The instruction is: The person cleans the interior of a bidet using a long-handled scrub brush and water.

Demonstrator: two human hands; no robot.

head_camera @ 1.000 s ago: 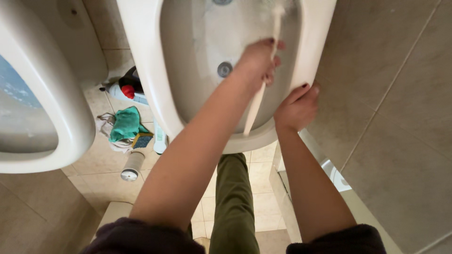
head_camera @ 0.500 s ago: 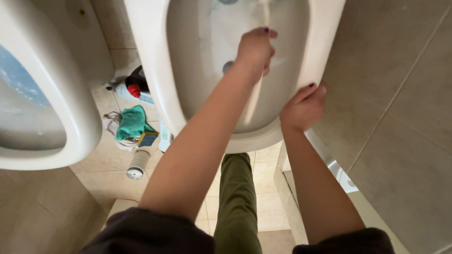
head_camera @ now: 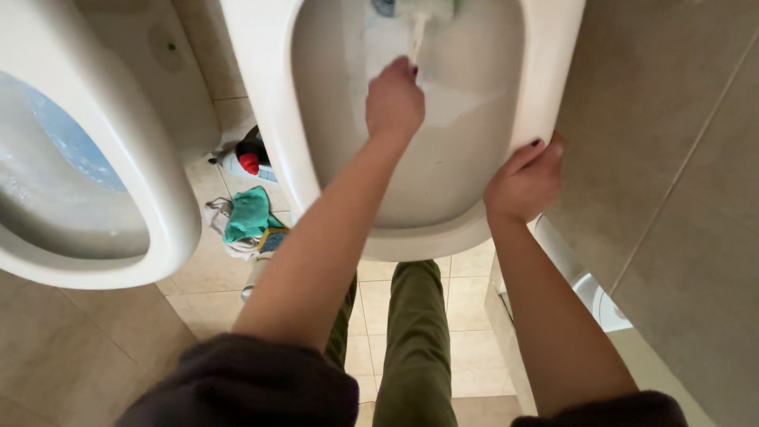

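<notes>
A white bidet bowl fills the top middle of the head view. My left hand reaches deep into it, closed around the pale handle of a white brush whose head rests near the far end of the basin by the drain. Foamy streaks cover the inner wall of the bowl. My right hand grips the bidet's right rim, fingers curled over the edge. Both forearms are bare, with dark sleeves pushed up.
A white toilet stands to the left. On the beige tiled floor between them lie a teal cloth, a sponge and a spray bottle with a red cap. A tiled wall rises at right. My green-trousered legs are below.
My left hand has pushed the brush further up the bowl towards the far end. My right hand keeps its hold on the rim. The view has shifted slightly.
</notes>
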